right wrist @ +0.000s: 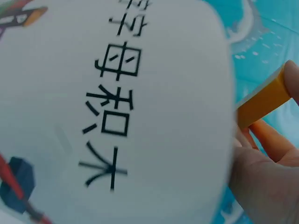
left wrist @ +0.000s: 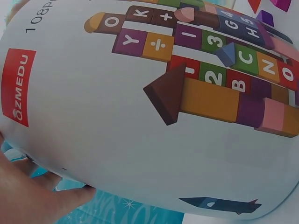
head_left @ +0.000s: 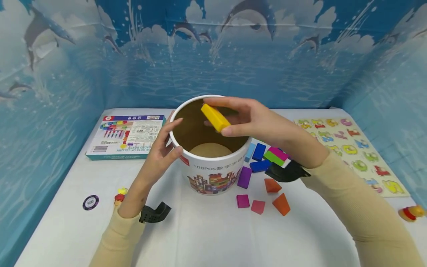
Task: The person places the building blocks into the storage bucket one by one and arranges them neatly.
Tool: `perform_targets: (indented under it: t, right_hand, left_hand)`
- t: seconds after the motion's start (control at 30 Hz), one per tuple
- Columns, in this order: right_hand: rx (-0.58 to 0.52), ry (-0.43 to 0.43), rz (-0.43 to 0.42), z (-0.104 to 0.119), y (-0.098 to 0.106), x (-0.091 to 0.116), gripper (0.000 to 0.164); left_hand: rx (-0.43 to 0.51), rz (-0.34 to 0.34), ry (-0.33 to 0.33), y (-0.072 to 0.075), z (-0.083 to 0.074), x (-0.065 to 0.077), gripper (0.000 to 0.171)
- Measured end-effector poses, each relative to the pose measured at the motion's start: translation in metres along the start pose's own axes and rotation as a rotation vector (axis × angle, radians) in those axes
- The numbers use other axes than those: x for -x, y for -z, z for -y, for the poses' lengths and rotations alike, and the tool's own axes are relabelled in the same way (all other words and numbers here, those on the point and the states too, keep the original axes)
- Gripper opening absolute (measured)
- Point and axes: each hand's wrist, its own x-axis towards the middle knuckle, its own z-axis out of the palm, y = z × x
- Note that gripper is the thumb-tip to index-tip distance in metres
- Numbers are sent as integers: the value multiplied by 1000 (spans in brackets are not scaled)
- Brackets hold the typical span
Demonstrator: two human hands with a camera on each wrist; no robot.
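Observation:
A large white bucket (head_left: 215, 168) with printed block pictures stands upright in the middle of the table, and its visible floor is bare. My left hand (head_left: 160, 154) holds the bucket at its left side, with fingers at the rim and the thumb on the outer wall. In the left wrist view, those fingers (left wrist: 70, 196) lie along the bucket wall. Above the bucket's opening, my right hand (head_left: 248, 116) pinches a long yellow block (head_left: 215, 117) between thumb and fingers. The right wrist view shows the same yellow block (right wrist: 265, 99) beyond the bucket's edge.
Right of the bucket lie several loose blocks, including a purple block (head_left: 244, 177), a dark blue block (head_left: 260, 165) and an orange block (head_left: 281, 204). A flat box (head_left: 126, 135) lies left, near a round chip (head_left: 90, 202). A puzzle board (head_left: 353, 155) and small figure (head_left: 411, 213) are at right.

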Motion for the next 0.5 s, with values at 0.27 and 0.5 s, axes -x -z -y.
perform_targets:
  t: [0.27, 0.5]
  right_hand:
    - [350, -164, 112, -16, -17, -53, 62]
    - [619, -218, 265, -23, -30, -65, 60]
  left_hand:
    - [8, 4, 16, -1, -1, 1, 60]
    - [16, 1, 15, -1, -1, 1, 59]
